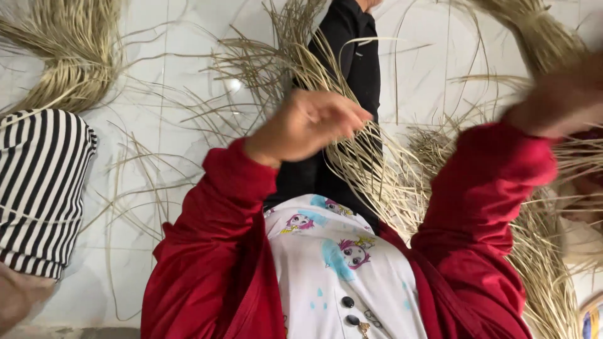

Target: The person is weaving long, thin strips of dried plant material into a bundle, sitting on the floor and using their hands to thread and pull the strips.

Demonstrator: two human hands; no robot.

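Straw [370, 163] runs in a pale fan from my left hand [308, 125] down toward my lap, across the black trousers [352, 56] of my stretched leg. My left fingers [352, 116] are curled shut around a pinch of those strands, near the middle of the view. My right hand [559, 94] is raised at the right edge and blurred; I cannot tell whether its fingers are open or closed, though it sits right against more straw there. Both arms are in red sleeves [213, 238], and between them lies my white shirt [339, 270] printed with small cartoon faces in pink and blue, with dark buttons low down.

No packages or signs show. The only printed thing besides the shirt is a slice of a round, blue and yellow object [593, 320] at the lower right corner, too cut off to make out.

The floor [144, 125] is pale, glossy tile. A thick bundle [69, 50] of straw curves in the far left corner, and another bundle [534, 31] arcs in the far right corner. Loose strands scatter over the tile between them and trail down the left side. At the left edge another person's striped black and white sleeve [41, 188] comes in, with a bit of that person's hand [16, 298] below it. Barer tile lies between that sleeve and my left arm, crossed only by thin stray strands. The right side is crowded with heaped straw down to the near edge.
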